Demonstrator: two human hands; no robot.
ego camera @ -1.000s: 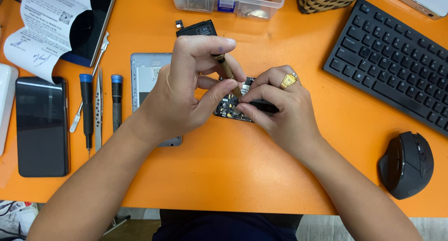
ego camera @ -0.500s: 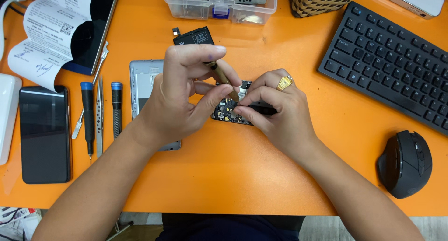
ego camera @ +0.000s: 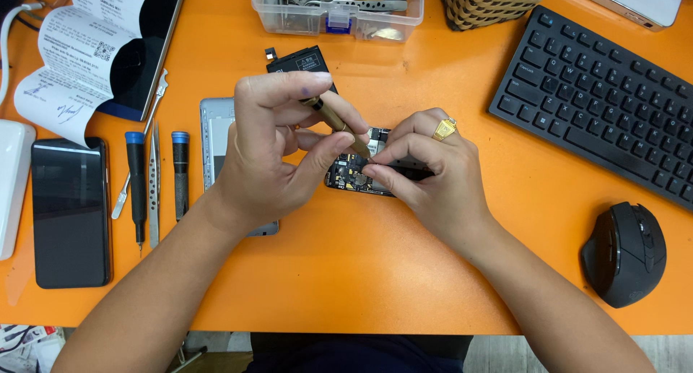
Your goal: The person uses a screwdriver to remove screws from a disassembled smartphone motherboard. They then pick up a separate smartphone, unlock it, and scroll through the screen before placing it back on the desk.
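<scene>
While a dark phone point(ego camera: 71, 213) lies at the far left with two blue-capped screwdrivers point(ego camera: 136, 181) and tweezers point(ego camera: 153, 185) just right of it, the left hand point(ego camera: 271, 156) rests over a grey phone shell point(ego camera: 216, 131), its fingers point(ego camera: 285, 84) and thumb pinching a brass-coloured screwdriver point(ego camera: 338, 120) slanted down to the right. Its tip meets the exposed circuit board point(ego camera: 354, 176) on the orange table point(ego camera: 361, 272), directly beneath both sets of fingertips. Right of it, the right hand point(ego camera: 433, 178) bears a gold ring point(ego camera: 445, 129), fingers pressed together, steadying the board; a keyboard point(ego camera: 599, 106) and mouse point(ego camera: 624, 254) lie further right.
</scene>
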